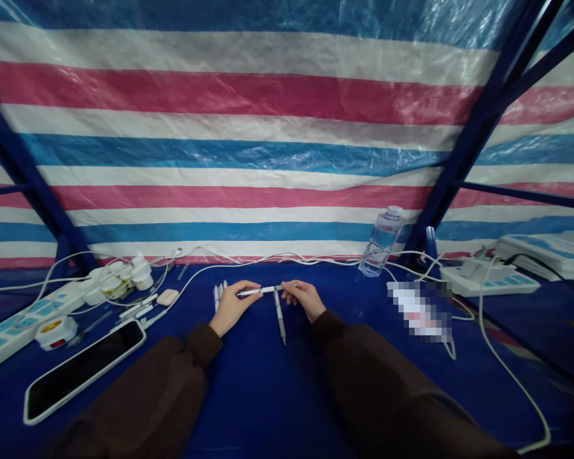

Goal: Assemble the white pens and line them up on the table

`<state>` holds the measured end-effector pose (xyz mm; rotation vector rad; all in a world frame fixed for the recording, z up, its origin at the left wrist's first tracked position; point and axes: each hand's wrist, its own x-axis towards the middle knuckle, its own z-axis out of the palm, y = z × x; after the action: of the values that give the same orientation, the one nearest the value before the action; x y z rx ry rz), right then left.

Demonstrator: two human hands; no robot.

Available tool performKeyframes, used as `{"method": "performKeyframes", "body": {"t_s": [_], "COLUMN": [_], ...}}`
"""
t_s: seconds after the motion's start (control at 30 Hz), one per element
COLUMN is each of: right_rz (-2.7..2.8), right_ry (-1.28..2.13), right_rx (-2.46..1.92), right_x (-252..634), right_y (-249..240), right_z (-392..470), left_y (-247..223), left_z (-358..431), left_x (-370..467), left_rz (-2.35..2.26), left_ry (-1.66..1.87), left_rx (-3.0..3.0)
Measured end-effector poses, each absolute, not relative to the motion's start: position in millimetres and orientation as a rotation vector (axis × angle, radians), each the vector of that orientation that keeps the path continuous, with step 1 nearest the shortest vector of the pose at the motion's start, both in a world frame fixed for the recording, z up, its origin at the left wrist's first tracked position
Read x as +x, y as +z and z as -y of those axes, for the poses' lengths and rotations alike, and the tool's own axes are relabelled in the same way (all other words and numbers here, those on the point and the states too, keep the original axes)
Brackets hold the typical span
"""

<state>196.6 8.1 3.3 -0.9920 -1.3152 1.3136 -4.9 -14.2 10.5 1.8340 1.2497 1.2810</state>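
Work clear of the loose pen [280,317], lying nearer on the blue table [268,395]. Steady the white pen [268,290] crosswise, pinched lightly toward opposite ends by left hand [234,304] and right hand [307,298]; avoid snagging the white cables [306,259] beyond.

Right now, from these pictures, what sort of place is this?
Probably a makeshift work booth, though the wider surroundings are hidden. Striped plastic sheeting forms the back, dark blue framing slants at both sides, and a white power strip with plugged-in adapters lies at the left.
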Motion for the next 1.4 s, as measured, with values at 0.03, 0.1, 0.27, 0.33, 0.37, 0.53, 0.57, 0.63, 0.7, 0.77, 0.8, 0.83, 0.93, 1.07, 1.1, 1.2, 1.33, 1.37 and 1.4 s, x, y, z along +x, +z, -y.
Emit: {"method": "performKeyframes", "body": {"t_s": [0.03, 0.1, 0.27, 0.33, 0.37, 0.53, 0.57, 0.63, 0.7, 0.77, 0.8, 0.83, 0.93, 1.07, 1.1, 1.2, 1.33, 1.37, 1.4], "right_rz": [1.319, 1.320, 1.337, 1.366, 1.359, 1.140, 1.129, 1.143, 1.163, 1.192, 1.215, 1.240, 1.293, 1.292, 1.288, 1.206, 1.110, 1.117, 1.127], "right_ry": [1.303, 1.272, 1.170, 1.151, 1.164, 1.319, 1.330, 1.339, 1.334, 1.321, 1.307, 1.288, 1.204, 1.125, 1.133, 1.222, 1.287, 1.291, 1.294], "right_rx": [-0.998, -1.016, -1.113, -1.134, -1.132, -1.095, -1.082, -1.058, -1.051, -1.049, -1.046, -1.040, -1.047, -1.130, -1.140, -1.133, -1.077, -1.067, -1.062], "right_x": [196.3, 195.3, 193.5, 193.5, 193.6, 194.1, 194.2, 194.6, 195.0, 195.0, 194.8, 194.4, 192.8, 192.0, 192.1, 192.8, 193.2, 193.3, 193.4], "right_y": [3.4, 3.6, 1.5, -0.1, -0.7, -1.5, -1.6, -2.4, -3.7, -4.9, -5.1, -4.9, -2.2, 2.5, 3.0, 2.5, -0.4, -1.4, -2.5], "right_z": [-7.9, -7.4, -6.1, -6.7, -7.3, -11.9, -12.7, -14.0, -15.0, -15.2, -14.8, -14.1, -10.0, -5.0, -4.7, -6.0, -9.5, -10.4, -11.3], "left_y": [10.8, 11.6, 12.8, 12.3, 11.8, 8.6, 8.3, 8.3, 8.9, 9.4, 9.4, 9.4, 8.8, 9.2, 9.5, 10.3, 10.3, 10.3, 10.4], "left_z": [14.4, 15.0, 16.2, 16.0, 15.6, 12.8, 12.3, 11.6, 11.5, 11.5, 11.5, 11.4, 11.1, 11.1, 11.3, 12.0, 12.4, 12.4, 12.4], "left_x": [-4.8, -4.6, -3.5, -3.4, -3.5, -5.3, -5.7, -6.2, -6.5, -6.9, -7.1, -7.3, -7.8, -7.4, -7.1, -6.6, -6.6, -6.6, -6.7], "left_rz": [-1.251, -1.247, -1.237, -1.232, -1.229, -1.271, -1.282, -1.293, -1.297, -1.302, -1.302, -1.302, -1.300, -1.300, -1.298, -1.303, -1.316, -1.317, -1.317], "left_ry": [1.277, 1.273, 1.270, 1.264, 1.264, 1.277, 1.280, 1.280, 1.278, 1.273, 1.276, 1.281, 1.275, 1.240, 1.238, 1.227, 1.223, 1.227, 1.231], "left_rx": [1.827, 1.814, 1.801, 1.801, 1.803, 1.793, 1.790, 1.790, 1.793, 1.798, 1.801, 1.802, 1.795, 1.782, 1.779, 1.771, 1.766, 1.764, 1.763]}}
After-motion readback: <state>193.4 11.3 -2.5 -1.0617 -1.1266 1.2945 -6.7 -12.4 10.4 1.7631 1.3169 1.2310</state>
